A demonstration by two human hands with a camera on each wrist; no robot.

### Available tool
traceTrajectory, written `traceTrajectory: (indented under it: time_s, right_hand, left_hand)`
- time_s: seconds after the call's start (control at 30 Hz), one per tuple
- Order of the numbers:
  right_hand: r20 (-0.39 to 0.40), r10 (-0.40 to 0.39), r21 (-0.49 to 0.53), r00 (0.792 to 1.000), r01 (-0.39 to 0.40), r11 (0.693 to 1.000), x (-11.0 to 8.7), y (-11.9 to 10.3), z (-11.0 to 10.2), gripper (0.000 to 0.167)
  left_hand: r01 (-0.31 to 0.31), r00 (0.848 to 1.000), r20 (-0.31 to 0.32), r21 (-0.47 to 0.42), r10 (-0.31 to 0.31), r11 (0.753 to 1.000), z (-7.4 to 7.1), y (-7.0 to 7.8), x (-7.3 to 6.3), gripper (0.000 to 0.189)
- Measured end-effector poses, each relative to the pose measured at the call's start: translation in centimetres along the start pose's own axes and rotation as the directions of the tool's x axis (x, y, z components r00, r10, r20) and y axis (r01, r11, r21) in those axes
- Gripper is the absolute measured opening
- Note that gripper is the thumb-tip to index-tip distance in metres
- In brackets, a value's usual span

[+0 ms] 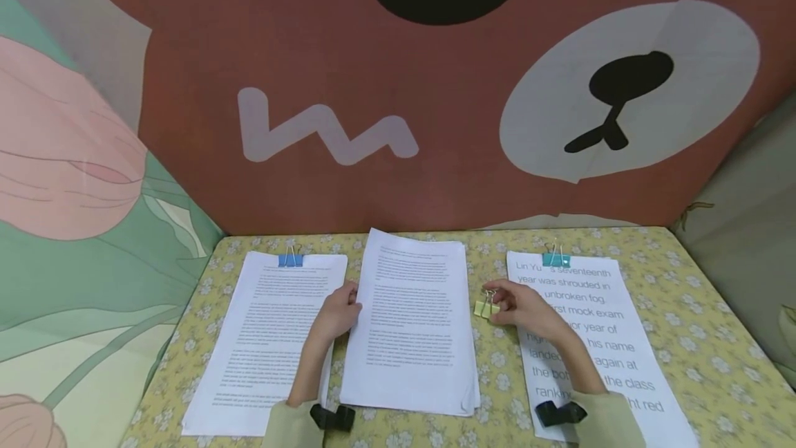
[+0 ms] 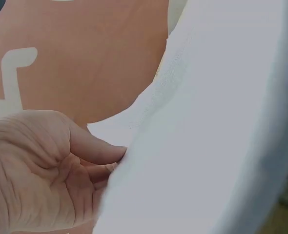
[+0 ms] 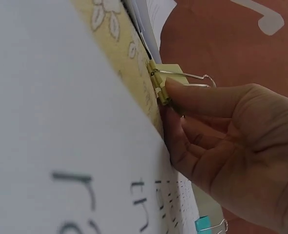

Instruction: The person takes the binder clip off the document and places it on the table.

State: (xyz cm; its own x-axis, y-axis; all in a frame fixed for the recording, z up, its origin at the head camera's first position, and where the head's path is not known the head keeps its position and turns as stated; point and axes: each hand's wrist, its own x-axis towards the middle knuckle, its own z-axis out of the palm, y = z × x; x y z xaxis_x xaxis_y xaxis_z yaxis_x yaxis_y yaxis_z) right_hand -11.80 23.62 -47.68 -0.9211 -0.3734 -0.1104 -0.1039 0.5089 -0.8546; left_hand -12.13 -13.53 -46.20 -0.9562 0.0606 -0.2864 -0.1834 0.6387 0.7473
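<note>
A stack of printed paper [image 1: 410, 323] lies at the middle of the flowered cloth, its sheets slightly uneven at the top and lower right. My left hand [image 1: 336, 313] grips its left edge; in the left wrist view the thumb [image 2: 102, 148] presses the paper's edge with the fingers curled behind. To the right of the stack, my right hand [image 1: 525, 310] pinches a yellow binder clip [image 1: 482, 310] between thumb and fingers. The right wrist view shows the clip's yellow body [image 3: 172, 70] and its wire handles close up, apart from the paper.
On the left, another printed stack [image 1: 249, 351] carries a blue binder clip [image 1: 290, 257] at its top. A large-print stack [image 1: 612, 365] with a teal binder clip [image 1: 556, 256] lies partly under my right forearm in view. Behind rises a brown panel [image 1: 435, 192] with a bear drawing.
</note>
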Motion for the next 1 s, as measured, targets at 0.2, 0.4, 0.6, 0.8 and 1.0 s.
traceTrajectory:
  time_s: [0.2, 0.4, 0.6, 0.8, 1.0]
  right_hand:
    - [-0.029, 0.023, -0.123, 0.999, -0.026, 0.992, -0.1, -0.5, 0.6, 0.054]
    - [-0.047, 0.035, -0.169, 0.998, -0.042, 0.985, -0.3, -1.1, 1.0, 0.054]
    - [-0.134, -0.002, -0.195, 0.991, -0.024, 0.980, -0.4, -1.3, 0.3, 0.057]
    - [-0.323, -0.003, -0.180, 0.947, -0.059, 0.982, -1.6, -1.3, -2.2, 0.046]
    - [-0.424, 0.048, -0.195, 0.904, -0.143, 0.970, -3.1, -0.6, -5.2, 0.047]
  left_hand:
    - [0.010, 0.998, -0.065, 0.071, -0.006, 0.997, 0.4, 0.3, -0.3, 0.037]
    - [0.047, 0.988, -0.156, 0.187, -0.017, 0.981, 0.5, 1.6, -0.9, 0.042]
    - [-0.067, 0.975, -0.192, 0.210, 0.108, 0.975, 0.8, 2.9, -1.8, 0.040]
    - [-0.231, 0.947, -0.189, 0.165, 0.261, 0.959, 1.6, 4.8, -2.9, 0.032]
    - [-0.381, 0.910, -0.128, 0.121, 0.395, 0.917, 4.1, 6.7, -3.7, 0.028]
